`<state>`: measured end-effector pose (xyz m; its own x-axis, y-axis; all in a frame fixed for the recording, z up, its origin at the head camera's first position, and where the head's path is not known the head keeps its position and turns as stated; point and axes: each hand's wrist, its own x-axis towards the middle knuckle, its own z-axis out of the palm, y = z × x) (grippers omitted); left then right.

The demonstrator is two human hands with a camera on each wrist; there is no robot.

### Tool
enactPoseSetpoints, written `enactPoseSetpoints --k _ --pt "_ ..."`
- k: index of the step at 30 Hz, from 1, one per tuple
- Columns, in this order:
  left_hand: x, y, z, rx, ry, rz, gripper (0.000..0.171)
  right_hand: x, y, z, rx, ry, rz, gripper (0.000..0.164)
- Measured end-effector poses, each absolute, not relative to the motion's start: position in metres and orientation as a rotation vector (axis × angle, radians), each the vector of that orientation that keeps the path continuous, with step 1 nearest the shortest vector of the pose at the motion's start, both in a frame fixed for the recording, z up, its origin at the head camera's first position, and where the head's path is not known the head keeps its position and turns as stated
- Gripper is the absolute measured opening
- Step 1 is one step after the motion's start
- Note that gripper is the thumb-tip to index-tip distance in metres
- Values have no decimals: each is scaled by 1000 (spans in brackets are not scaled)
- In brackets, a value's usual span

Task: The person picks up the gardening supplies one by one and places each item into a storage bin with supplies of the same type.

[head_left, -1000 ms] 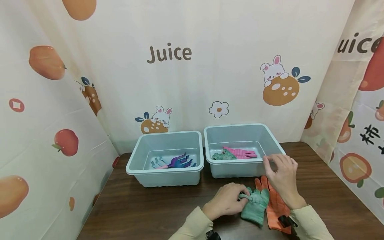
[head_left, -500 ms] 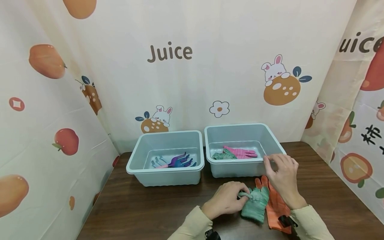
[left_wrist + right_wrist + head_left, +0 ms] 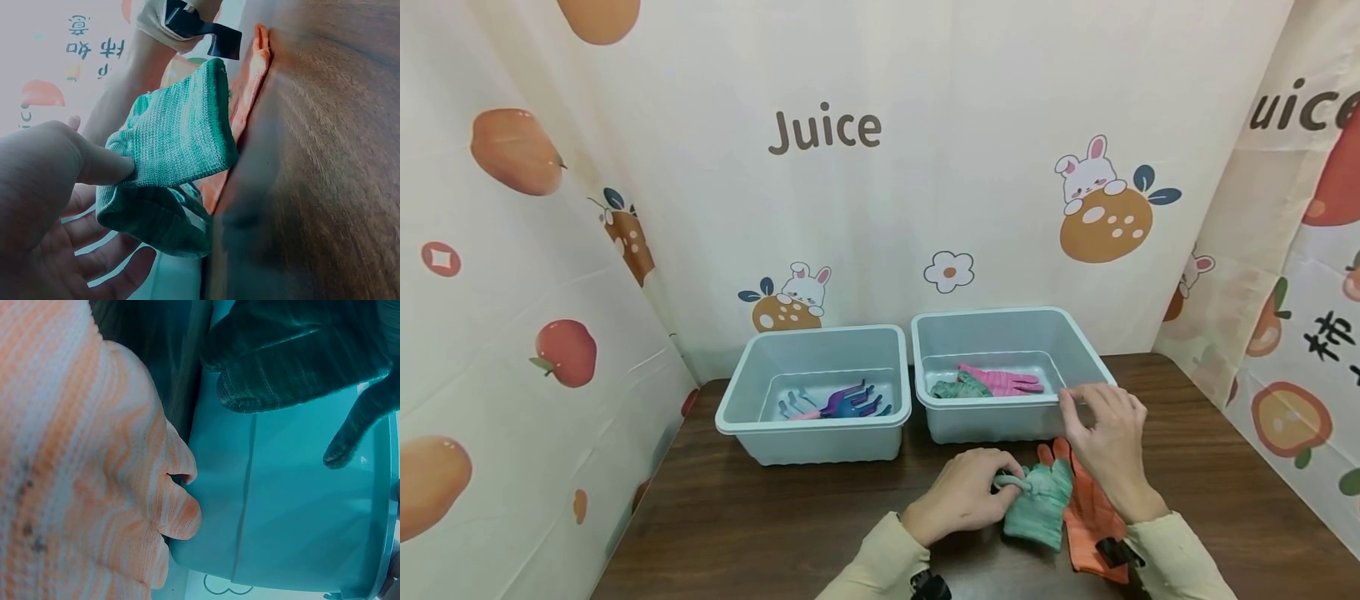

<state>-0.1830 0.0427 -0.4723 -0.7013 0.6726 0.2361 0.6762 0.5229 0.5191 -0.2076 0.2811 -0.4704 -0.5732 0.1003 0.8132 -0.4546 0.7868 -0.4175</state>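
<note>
In the head view my left hand (image 3: 962,496) pinches a green knit work glove (image 3: 1037,507) between thumb and fingers, over the front of the table. Seen from the left wrist, the thumb presses the glove's (image 3: 172,134) cloth and its cuff stands out toward the table. My right hand (image 3: 1105,442) grips the front rim of the right pale-blue bin (image 3: 992,421) near its right corner. Under the right wrist lies an orange glove (image 3: 1088,529), flat on the table. Glove fingers of dark green (image 3: 281,369) hang before the bin in the right wrist view.
A pink glove (image 3: 1007,382) and another green glove (image 3: 958,387) lie in the right bin. Beside it, the left bin (image 3: 820,442) contains small hand rakes (image 3: 842,406) with purple and blue tines. Printed curtains (image 3: 880,208) stand behind and at the sides of the brown table (image 3: 737,517).
My left hand has moved slightly away from me, and the green glove's cuff has risen a little with it. The right hand stays at the bin's rim.
</note>
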Motion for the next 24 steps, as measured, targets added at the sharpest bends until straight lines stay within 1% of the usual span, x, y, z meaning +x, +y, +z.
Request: enactPoseSetpoints --k 24 --pt "-182 44 -471 -1203 -2666 -1085 18 -209 282 -471 262 -2054 765 7"
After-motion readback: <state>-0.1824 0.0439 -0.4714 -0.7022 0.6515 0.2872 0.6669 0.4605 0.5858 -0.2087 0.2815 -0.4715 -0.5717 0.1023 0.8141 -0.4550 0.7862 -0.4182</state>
